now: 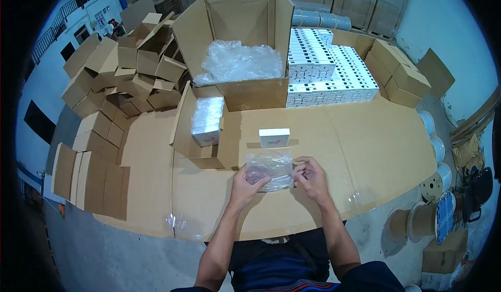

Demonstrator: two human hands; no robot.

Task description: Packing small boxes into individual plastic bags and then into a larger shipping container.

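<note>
Both hands pinch a clear bag (pixel 270 169) just above the cardboard tabletop (pixel 365 140): the left hand (pixel 246 181) grips its left edge, the right hand (pixel 309 174) its right edge. A small white box (pixel 274 137) lies just beyond the bag.

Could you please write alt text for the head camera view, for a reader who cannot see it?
Both hands, left hand and right hand, hold a clear plastic bag over a cardboard-covered table. A small white box lies just beyond it, before an open carton with plastic inside and stacked white boxes.
</note>
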